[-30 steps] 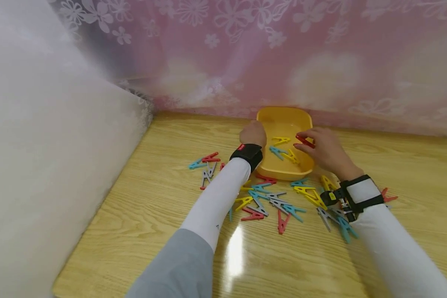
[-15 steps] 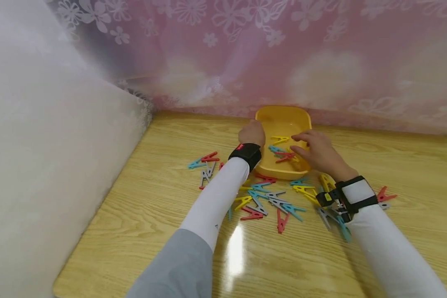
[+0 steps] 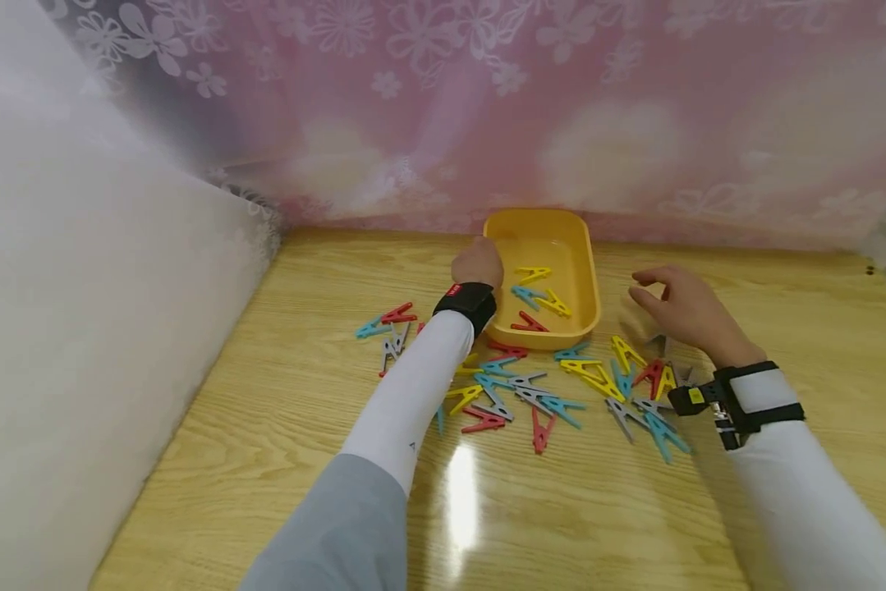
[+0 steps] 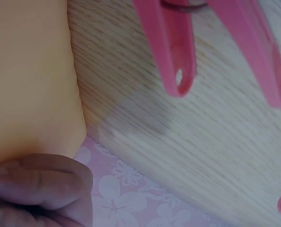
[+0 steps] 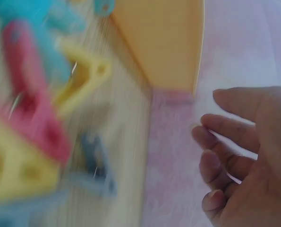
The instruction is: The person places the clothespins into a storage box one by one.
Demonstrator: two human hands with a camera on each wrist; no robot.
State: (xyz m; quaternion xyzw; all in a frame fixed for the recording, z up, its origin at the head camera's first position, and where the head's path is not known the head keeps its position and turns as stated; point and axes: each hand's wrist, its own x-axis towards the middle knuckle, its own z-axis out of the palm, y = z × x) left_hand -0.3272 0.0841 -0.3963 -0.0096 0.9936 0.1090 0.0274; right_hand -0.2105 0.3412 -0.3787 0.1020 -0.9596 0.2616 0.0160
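My left hand (image 3: 478, 263) grips the left side of a yellow plastic basin (image 3: 539, 234); its curled fingers (image 4: 46, 184) show against the basin wall in the left wrist view. Inside the basin lie a red clothespin (image 3: 529, 322), a blue clothespin (image 3: 528, 296) and two yellow ones. To the right of the basin, my right hand (image 3: 692, 312) hovers with relaxed, parted fingers and holds nothing. Below it is a mixed cluster of clothespins, including a yellow clothespin (image 3: 626, 353) and a grey clothespin (image 3: 620, 419), blurred in the right wrist view.
Several more clothespins lie in front of the basin, among them a red clothespin (image 3: 542, 430). A smaller group with a red clothespin (image 3: 398, 313) lies left of my left forearm. Behind the wooden table (image 3: 280, 460) hangs a pink flowered curtain (image 3: 443, 123); a white wall (image 3: 103, 287) borders the left.
The right hand let go of a red clothespin, which dropped into the basin, then moved right, out past the basin's rim. The left hand keeps its hold. The head view shifted slightly.
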